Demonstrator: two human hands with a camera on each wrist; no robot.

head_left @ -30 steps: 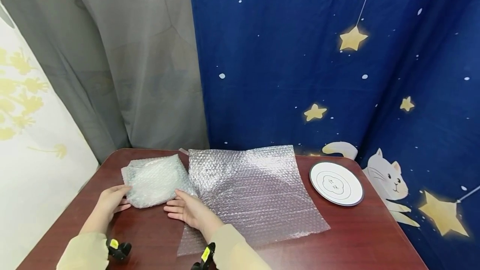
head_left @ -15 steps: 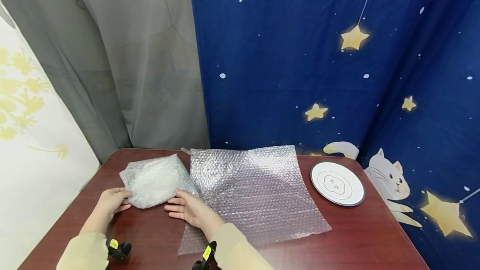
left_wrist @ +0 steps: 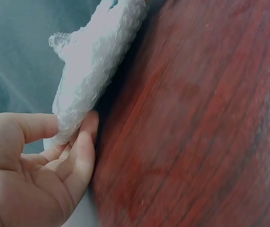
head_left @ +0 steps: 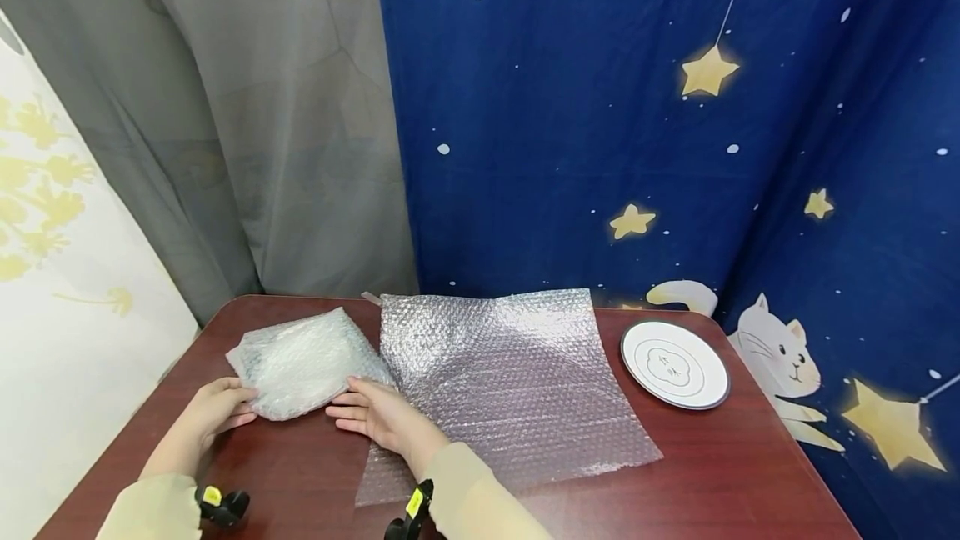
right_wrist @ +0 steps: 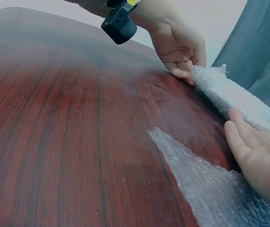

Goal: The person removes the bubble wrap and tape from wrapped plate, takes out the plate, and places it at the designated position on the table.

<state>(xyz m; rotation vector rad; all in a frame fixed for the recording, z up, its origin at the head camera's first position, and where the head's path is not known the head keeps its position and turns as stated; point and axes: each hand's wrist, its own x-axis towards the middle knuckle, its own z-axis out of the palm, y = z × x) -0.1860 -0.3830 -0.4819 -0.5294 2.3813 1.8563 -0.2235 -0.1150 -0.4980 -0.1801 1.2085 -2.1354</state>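
A bubble-wrapped bundle (head_left: 303,365), whitish and flat, lies at the left of the table; its contents are hidden by the wrap. My left hand (head_left: 217,408) pinches the bundle's near left corner. In the left wrist view, that hand's thumb is on the upper side of the bubble wrap (left_wrist: 85,75) and its fingers are underneath. At the bundle's near right edge, my right hand (head_left: 378,417) touches the wrap with its fingers extended. Under the right wrist, a flat bubble wrap sheet (head_left: 510,390) is spread over the middle of the table.
A white plate with a dark rim (head_left: 675,363) rests at the table's right end. The reddish-brown table (head_left: 300,482) backs onto a grey curtain (head_left: 300,123) and a blue star-patterned curtain (head_left: 555,123). Each wrist carries a black camera (head_left: 222,507).
The bundle has shifted a little to the left and turned slightly, its far left corner swinging outward. My left hand has moved slightly left with it; the right hand stays nearly in place.
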